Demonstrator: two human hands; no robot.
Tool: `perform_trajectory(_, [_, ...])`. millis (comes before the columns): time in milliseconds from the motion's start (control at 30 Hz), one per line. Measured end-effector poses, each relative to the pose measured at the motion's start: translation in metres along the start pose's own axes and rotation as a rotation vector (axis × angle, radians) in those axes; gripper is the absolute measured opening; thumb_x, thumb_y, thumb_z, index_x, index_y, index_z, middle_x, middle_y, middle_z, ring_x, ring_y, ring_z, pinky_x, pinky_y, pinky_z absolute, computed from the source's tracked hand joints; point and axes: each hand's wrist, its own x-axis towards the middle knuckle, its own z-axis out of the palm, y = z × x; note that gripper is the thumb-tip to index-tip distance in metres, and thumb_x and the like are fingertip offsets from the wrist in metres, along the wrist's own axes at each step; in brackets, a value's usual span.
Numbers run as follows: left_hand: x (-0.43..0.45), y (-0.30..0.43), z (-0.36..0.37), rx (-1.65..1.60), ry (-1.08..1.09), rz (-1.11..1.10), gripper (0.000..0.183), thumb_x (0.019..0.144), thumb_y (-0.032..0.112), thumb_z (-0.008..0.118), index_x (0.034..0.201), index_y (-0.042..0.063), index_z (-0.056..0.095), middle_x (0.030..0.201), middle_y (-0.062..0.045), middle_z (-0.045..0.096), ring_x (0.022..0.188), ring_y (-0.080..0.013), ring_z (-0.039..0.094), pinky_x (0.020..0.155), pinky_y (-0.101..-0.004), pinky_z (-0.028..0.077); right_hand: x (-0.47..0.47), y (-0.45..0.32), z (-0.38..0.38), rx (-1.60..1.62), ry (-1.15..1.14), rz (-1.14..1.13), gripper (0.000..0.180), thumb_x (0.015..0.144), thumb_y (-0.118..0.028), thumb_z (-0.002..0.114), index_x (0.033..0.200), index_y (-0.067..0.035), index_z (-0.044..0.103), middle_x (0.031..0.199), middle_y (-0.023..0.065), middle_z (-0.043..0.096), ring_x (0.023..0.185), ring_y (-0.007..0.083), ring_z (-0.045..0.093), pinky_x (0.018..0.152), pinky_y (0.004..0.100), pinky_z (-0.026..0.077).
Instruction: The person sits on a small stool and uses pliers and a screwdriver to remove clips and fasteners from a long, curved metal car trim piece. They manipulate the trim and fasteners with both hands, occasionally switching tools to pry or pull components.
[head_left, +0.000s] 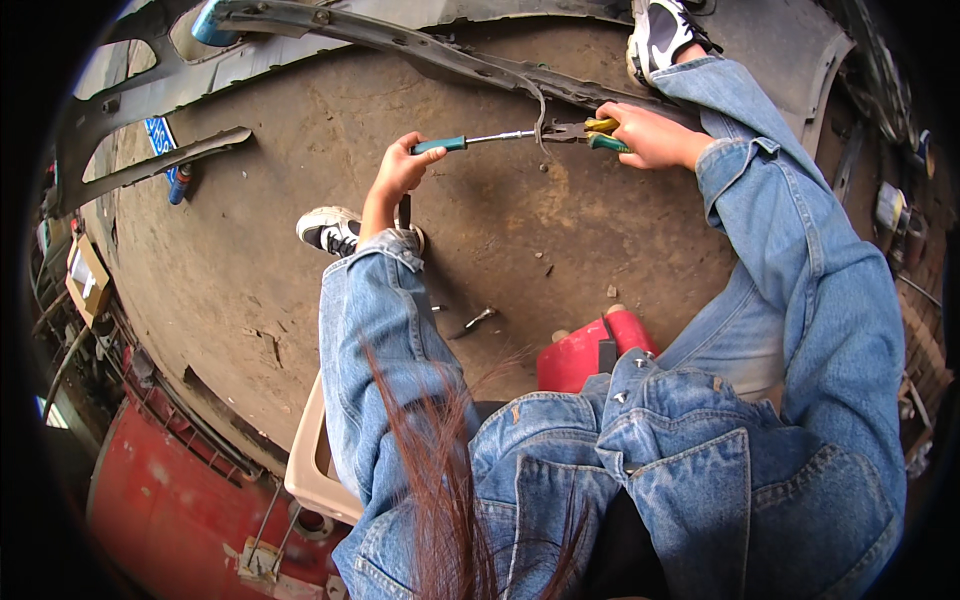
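Observation:
My left hand (400, 169) grips the teal handle of a screwdriver (491, 138), whose metal shaft points right. Its tip meets a thin grey strip (538, 112) that hangs from a long, dirty car body part (420, 46). From the right, my right hand (651, 136) is closed around the yellow and green handles of pliers (570, 133). The jaws of the pliers are at the same strip, facing the screwdriver's tip; whether they pinch it cannot be told. A dark object, partly hidden, shows below my left wrist.
Grey body panels (772, 45) lie across the far side. A blue and red can (179, 184) stands at the left near a licence plate (159, 139). Nearer are a small metal tool (480, 317), a red object (566, 360) and a beige plastic seat (304, 457).

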Motion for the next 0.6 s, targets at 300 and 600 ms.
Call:
perform_trajectory(300, [0.016,-0.024,-0.006,-0.092,-0.231,-0.243,0.029,0.084,0.034,0.072,0.095,0.01,0.058,0.063,0.009,0.04,0.049,-0.0024,0.031,0.041,-0.0208,0.021,-0.004,-0.017,0.0,-0.083,0.001,0.059,0.018,0.069,-0.014,0.074,0.075,0.001,0.066,0.128,0.0152,0.045,0.114,0.0317,0.048,0.095,0.0408,0.042])
perform_trajectory(600, [-0.005,-0.066,0.045,-0.145,0.419,0.361,0.025,0.081,0.02,0.076,0.099,0.005,0.065,0.089,0.001,0.055,0.078,-0.0092,0.05,0.07,-0.023,0.042,0.003,-0.007,-0.008,0.066,-0.028,-0.007,0.02,0.068,-0.008,0.071,0.083,0.005,0.065,0.125,0.0192,0.047,0.115,0.0345,0.049,0.098,0.0382,0.042])
